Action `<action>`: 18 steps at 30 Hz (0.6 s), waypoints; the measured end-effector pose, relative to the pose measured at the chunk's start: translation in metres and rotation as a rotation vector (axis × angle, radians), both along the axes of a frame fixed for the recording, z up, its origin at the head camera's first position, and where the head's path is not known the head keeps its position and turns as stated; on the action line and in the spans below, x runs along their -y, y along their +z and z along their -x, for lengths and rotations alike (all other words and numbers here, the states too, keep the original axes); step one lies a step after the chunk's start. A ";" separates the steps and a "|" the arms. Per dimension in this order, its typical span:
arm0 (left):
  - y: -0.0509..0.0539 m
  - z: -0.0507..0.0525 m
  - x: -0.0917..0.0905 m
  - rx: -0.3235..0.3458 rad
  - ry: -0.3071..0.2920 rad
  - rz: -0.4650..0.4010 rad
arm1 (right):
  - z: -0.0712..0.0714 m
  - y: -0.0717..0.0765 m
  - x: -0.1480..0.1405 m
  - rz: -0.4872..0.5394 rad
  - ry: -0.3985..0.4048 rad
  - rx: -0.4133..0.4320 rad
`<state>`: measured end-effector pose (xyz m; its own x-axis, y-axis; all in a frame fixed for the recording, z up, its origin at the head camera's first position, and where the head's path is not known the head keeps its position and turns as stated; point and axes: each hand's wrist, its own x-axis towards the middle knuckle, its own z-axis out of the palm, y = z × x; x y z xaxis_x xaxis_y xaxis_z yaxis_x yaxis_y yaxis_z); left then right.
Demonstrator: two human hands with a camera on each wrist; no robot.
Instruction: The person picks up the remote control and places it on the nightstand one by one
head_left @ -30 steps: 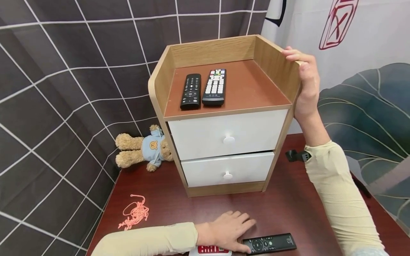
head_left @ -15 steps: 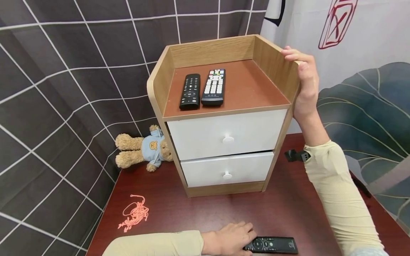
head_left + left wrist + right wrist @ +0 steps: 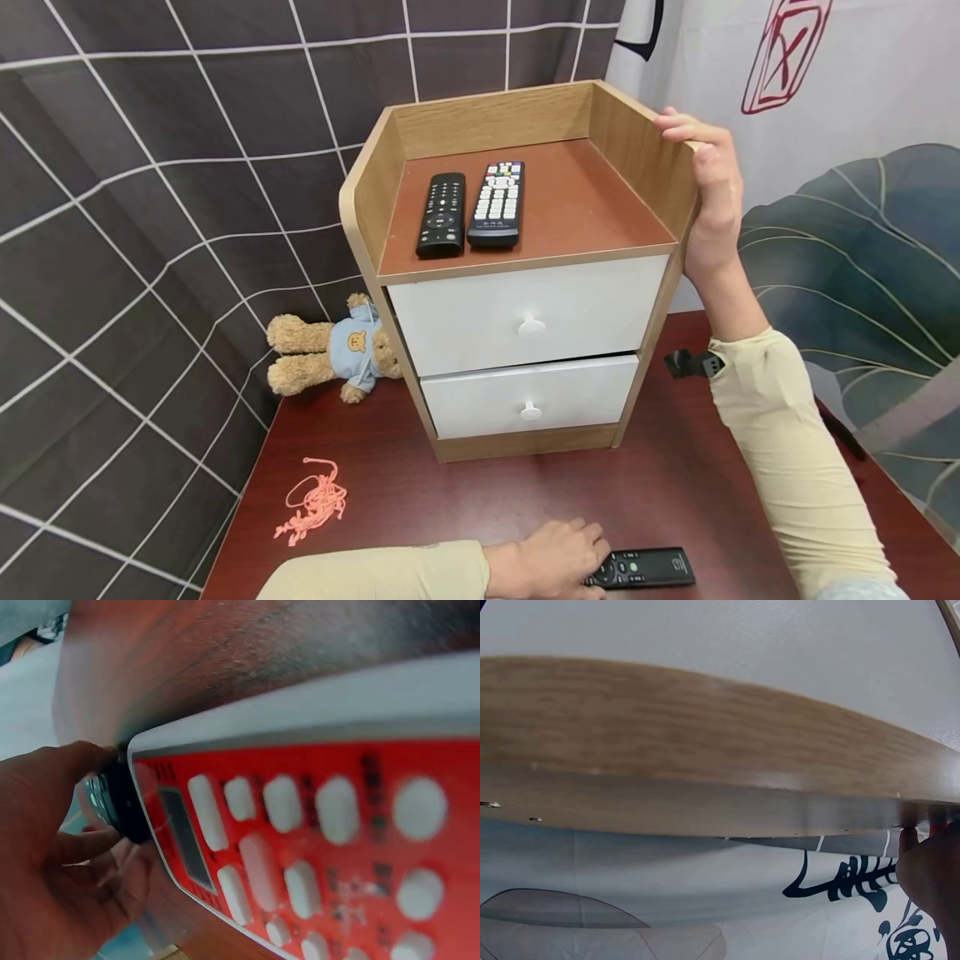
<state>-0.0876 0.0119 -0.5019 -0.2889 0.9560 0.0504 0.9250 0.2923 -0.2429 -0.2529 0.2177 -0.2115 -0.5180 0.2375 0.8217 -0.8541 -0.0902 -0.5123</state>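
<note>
My left hand [image 3: 553, 560] pinches the near end of a black remote control [image 3: 651, 568] at the table's front. In the left wrist view, thumb and fingers lie on opposite sides of that black remote [image 3: 124, 799]. Close beside it is a red-and-white remote-like device [image 3: 300, 825] with white buttons and a small display; my left arm hides it in the head view. My right hand [image 3: 711, 187] grips the right side panel of a small wooden cabinet [image 3: 525, 442], fingers over the top edge. Most of that hand lies outside the right wrist view.
Two black remotes [image 3: 442, 214] lie side by side on the cabinet top. Below are two white drawers [image 3: 487, 312] with round knobs. A teddy bear [image 3: 352, 346] lies left of the cabinet, and tangled pink string [image 3: 318, 504] lies on the table [image 3: 390, 492].
My left hand has moved right, and its fingers have curled in around the black remote's end. The red-and-white device has gone out of sight under my arm. My right hand stays put.
</note>
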 end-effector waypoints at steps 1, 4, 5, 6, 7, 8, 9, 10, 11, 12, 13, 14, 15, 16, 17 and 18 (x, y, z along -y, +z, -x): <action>0.001 0.001 0.000 0.023 0.003 -0.004 | 0.000 0.000 0.000 0.001 0.001 -0.001; 0.005 0.005 -0.002 0.139 0.026 -0.030 | -0.001 0.001 0.000 0.003 0.000 -0.001; 0.007 0.006 -0.003 0.188 0.038 -0.040 | -0.001 0.001 0.000 0.005 0.001 -0.002; 0.009 0.007 -0.003 0.250 0.054 -0.048 | -0.001 0.001 0.000 0.007 0.001 -0.002; 0.011 0.008 -0.003 0.317 0.072 -0.060 | -0.001 0.001 0.000 0.009 0.002 -0.003; 0.014 0.008 -0.004 0.394 0.097 -0.069 | -0.001 0.001 0.000 0.011 0.000 -0.003; 0.017 0.009 -0.003 0.476 0.125 -0.077 | -0.001 0.001 0.000 0.010 -0.001 -0.004; 0.021 0.009 -0.003 0.551 0.161 -0.084 | -0.001 0.001 0.000 0.011 -0.001 -0.004; 0.025 0.009 -0.002 0.635 0.203 -0.090 | 0.000 0.001 0.000 0.010 -0.002 -0.004; 0.029 0.009 -0.001 0.714 0.240 -0.100 | 0.000 0.001 0.000 0.008 -0.003 -0.004; 0.033 0.010 0.000 0.789 0.278 -0.113 | 0.000 0.001 0.000 0.008 -0.004 -0.004; 0.038 0.010 0.002 0.873 0.321 -0.129 | 0.000 0.001 0.001 0.007 -0.004 -0.004; 0.044 0.012 0.004 0.938 0.360 -0.142 | 0.000 0.001 0.001 0.008 -0.003 -0.004; 0.049 0.014 0.006 1.017 0.394 -0.163 | 0.000 0.001 0.001 0.010 -0.002 -0.004; 0.055 0.018 0.009 1.101 0.413 -0.190 | 0.000 0.001 0.001 0.011 -0.003 -0.003; 0.062 0.023 0.013 1.193 0.422 -0.226 | 0.000 0.000 0.000 0.013 -0.002 -0.003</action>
